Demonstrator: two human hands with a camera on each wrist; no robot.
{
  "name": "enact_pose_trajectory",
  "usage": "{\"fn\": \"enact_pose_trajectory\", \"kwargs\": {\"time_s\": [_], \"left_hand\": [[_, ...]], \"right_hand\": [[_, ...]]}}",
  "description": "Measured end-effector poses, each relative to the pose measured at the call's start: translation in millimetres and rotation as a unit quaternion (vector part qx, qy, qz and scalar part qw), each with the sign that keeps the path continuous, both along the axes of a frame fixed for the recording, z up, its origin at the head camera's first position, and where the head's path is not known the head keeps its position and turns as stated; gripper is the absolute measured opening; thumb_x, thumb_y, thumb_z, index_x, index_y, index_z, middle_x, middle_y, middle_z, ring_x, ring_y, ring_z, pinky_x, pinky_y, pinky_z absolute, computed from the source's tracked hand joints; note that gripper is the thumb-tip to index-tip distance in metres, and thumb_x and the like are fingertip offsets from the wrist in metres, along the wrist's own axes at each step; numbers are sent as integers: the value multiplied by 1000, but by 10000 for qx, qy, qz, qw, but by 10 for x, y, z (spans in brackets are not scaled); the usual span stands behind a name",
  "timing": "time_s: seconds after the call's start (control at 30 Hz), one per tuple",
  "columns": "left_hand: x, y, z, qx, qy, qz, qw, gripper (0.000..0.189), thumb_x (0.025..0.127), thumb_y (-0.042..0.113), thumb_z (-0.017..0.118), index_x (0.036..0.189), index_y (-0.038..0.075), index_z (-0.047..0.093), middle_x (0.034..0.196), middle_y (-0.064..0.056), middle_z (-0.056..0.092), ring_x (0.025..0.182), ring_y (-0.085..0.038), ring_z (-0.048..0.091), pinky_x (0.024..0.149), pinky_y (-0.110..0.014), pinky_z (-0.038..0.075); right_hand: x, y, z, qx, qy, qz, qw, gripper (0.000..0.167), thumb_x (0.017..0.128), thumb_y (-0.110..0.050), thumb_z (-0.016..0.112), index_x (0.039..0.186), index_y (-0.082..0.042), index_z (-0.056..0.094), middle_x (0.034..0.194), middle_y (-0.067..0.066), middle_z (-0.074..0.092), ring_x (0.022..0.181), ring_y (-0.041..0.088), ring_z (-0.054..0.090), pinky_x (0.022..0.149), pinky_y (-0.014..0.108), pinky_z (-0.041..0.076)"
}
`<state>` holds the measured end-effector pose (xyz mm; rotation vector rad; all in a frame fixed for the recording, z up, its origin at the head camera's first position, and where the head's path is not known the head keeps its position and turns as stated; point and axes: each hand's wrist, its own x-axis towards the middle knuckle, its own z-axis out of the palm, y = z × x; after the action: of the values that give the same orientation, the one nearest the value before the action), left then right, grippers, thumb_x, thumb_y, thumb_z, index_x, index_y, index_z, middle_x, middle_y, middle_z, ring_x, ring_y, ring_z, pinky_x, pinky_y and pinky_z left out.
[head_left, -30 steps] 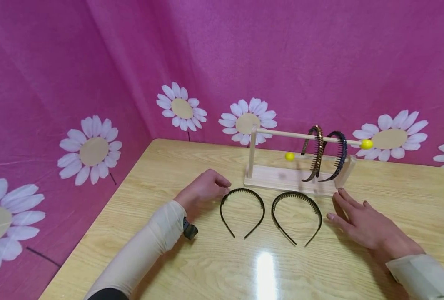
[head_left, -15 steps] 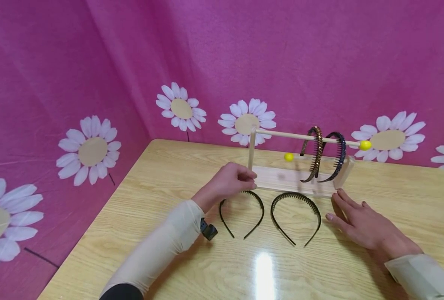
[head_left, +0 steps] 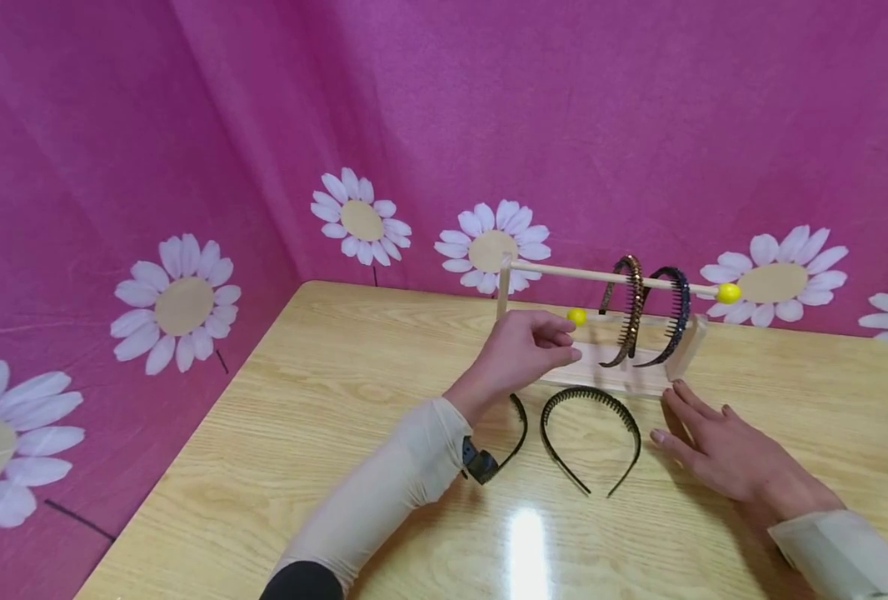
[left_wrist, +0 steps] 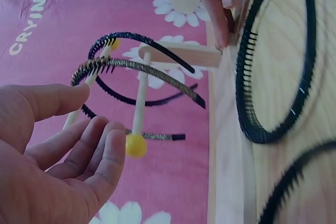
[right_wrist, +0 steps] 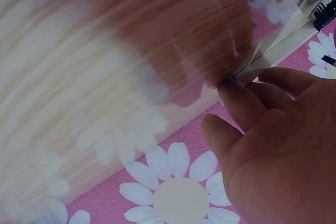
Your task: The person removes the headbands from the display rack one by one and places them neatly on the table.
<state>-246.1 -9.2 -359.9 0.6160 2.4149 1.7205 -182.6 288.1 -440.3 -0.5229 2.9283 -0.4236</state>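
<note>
In the head view my left hand (head_left: 522,350) hovers before the left part of a wooden rack (head_left: 556,271), fingers loosely bent and holding nothing. Its fingertips are near the yellow ball (head_left: 576,317) on the lower rod. A gold-brown glittery toothed headband (head_left: 636,304) and a dark blue one (head_left: 685,308) hang on the upper rod. My right hand (head_left: 736,454) lies on the table, fingertips at the front right corner of the rack's base. In the left wrist view the left thumb and fingers (left_wrist: 105,150) stand apart beside the gold-brown headband (left_wrist: 152,71).
Two black toothed headbands lie on the table (head_left: 264,467) before the rack: one (head_left: 590,392) between the hands, another (head_left: 525,425) partly hidden under the left wrist. A second yellow ball (head_left: 729,292) ends the upper rod. A pink flowered cloth (head_left: 601,125) hangs behind.
My left hand has moved right, from beside the left black headband to the rack's lower yellow ball, and now covers part of that headband. The right hand stays in place.
</note>
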Motion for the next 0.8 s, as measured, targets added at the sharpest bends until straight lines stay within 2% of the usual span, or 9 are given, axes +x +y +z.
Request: {"fn": "enact_pose_trajectory", "kwargs": {"time_s": [0.1, 0.27, 0.47, 0.67, 0.8], "left_hand": [[-4, 114, 9, 150, 68, 71, 9998, 33, 87, 12, 81, 118, 5, 73, 91, 4, 72, 81, -5, 66, 72, -20, 55], [4, 329, 20, 398, -19, 189, 9990, 39, 84, 12, 84, 119, 5, 71, 91, 4, 71, 81, -4, 67, 73, -19, 55], [24, 588, 22, 663, -113, 528, 9963, 43, 78, 16, 90, 115, 7, 71, 95, 4, 71, 80, -1, 65, 69, -18, 55], [19, 780, -8, 570, 82, 890, 9944, 42, 76, 16, 91, 112, 8, 70, 88, 8, 69, 77, 2, 63, 65, -15, 54], [14, 855, -35, 423, 285, 1033, 9933, 34, 77, 14, 90, 106, 8, 72, 81, 8, 70, 71, 4, 61, 63, -13, 52]], "right_hand": [[-6, -1, 2, 10, 35, 14, 10000, 76, 106, -52, 42, 153, 6, 32, 160, 30, 20, 131, 61, 35, 108, 71, 23], [-10, 6, 8, -11, 68, 68, 10000, 74, 106, -51, 43, 151, 7, 35, 159, 31, 22, 131, 59, 37, 107, 71, 24], [-3, 20, 6, -14, 138, 120, 9998, 72, 106, -49, 44, 150, 8, 37, 158, 31, 24, 130, 57, 40, 107, 71, 26], [-7, 22, -1, -22, 103, 90, 9999, 73, 106, -50, 43, 151, 7, 36, 159, 30, 23, 132, 55, 39, 107, 70, 25], [-7, 15, -4, -12, 127, 70, 9999, 73, 106, -50, 44, 151, 7, 36, 159, 30, 22, 132, 56, 38, 108, 70, 25]]}}
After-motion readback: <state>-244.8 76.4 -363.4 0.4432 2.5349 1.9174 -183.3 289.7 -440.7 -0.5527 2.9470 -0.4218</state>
